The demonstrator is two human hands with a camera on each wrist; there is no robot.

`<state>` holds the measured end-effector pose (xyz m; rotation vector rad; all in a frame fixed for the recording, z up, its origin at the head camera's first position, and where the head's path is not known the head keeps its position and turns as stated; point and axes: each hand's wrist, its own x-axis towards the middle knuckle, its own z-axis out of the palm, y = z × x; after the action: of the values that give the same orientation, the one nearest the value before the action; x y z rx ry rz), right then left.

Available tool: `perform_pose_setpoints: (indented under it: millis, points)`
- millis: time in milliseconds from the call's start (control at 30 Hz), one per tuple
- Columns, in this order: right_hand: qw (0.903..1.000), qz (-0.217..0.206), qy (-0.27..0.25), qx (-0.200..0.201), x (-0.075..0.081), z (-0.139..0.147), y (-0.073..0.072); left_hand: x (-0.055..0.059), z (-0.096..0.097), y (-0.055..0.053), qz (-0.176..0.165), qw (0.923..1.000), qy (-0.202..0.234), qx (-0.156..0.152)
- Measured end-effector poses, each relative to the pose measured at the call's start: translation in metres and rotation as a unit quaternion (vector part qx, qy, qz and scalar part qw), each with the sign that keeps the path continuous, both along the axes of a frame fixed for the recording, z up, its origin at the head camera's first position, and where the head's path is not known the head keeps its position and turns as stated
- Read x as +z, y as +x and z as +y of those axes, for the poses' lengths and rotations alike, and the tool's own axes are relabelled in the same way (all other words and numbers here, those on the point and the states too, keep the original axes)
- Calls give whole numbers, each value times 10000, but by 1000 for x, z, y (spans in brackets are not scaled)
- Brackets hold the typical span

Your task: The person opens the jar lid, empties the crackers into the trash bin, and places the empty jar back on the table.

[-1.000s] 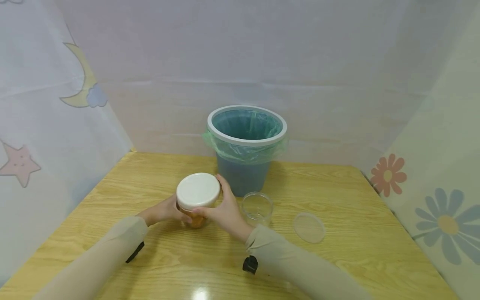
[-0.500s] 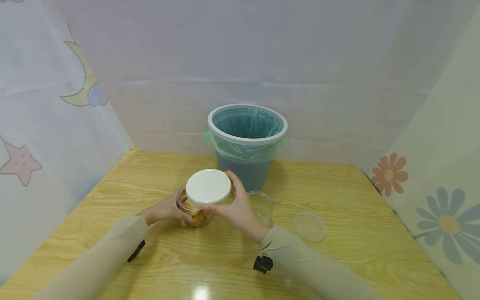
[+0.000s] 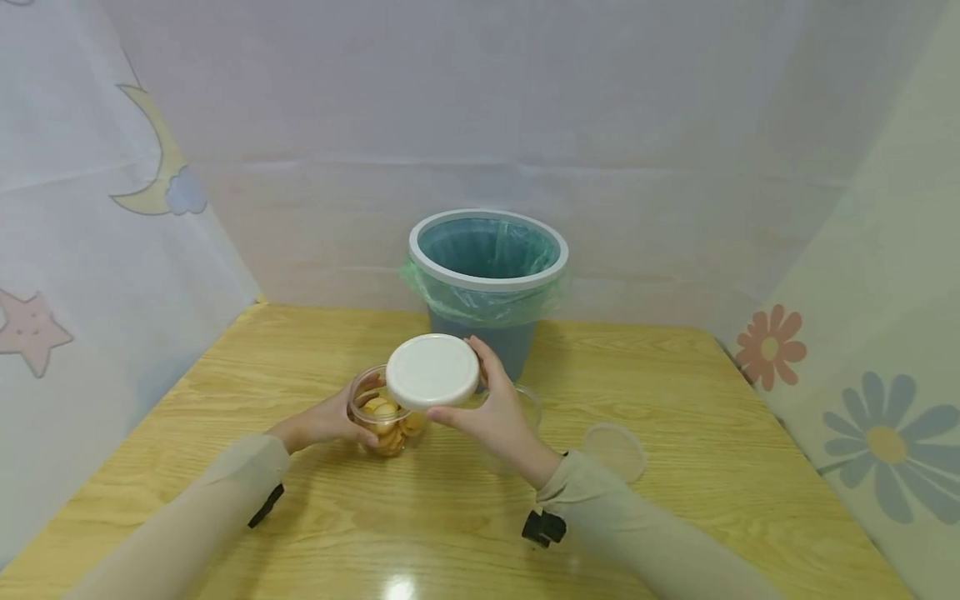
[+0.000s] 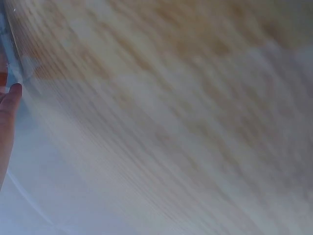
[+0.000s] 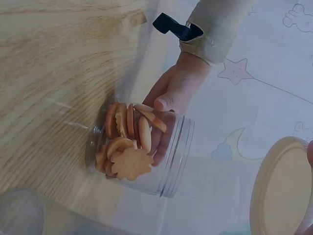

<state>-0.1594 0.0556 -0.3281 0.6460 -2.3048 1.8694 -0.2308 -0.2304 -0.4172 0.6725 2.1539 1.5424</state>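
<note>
My right hand [image 3: 491, 412] pinches the white lid [image 3: 432, 371] by its edge, thumb on the near side and fingers round the far right side; holding only the rim, I judge, leaves the lid's face free and lets me keep it fairly level. My left hand [image 3: 330, 421] grasps the clear jar [image 5: 177, 157] from the left, thumb at the front and fingers behind, some showing through the wall; that wrap seems meant to steady the jar, which appears to stand upright on the wooden table [image 3: 300, 350]. The lid is off, above and to the right of the jar; it overlaps part of the mouth in the head view, though the right wrist view shows a gap between them. Inside the jar lie golden biscuits [image 5: 132, 164], heaped toward the bottom, one with a scalloped edge; the left wrist view gives little beyond blurred wood grain and a fingertip.

Just beyond my right hand is a second clear container [image 3: 535, 407], partly hidden by it; to its right a thin clear disc [image 3: 618, 447] lies flat on the table; behind them stands a blue bin [image 3: 487, 284], its pale ring probably there to pin the green bag [image 3: 465, 304] that spills over its side.
</note>
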Motion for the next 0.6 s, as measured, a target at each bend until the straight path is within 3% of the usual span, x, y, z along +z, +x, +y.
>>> perform_pose_setpoints:
  millis: [333, 600]
  points:
    - [9988, 41, 293, -396, 2, 10, 3, 2, -2, 2, 33, 9998, 122, -172]
    - [9994, 186, 113, -253, 0, 22, 4, 8, 1, 4, 320, 9989, 244, 229]
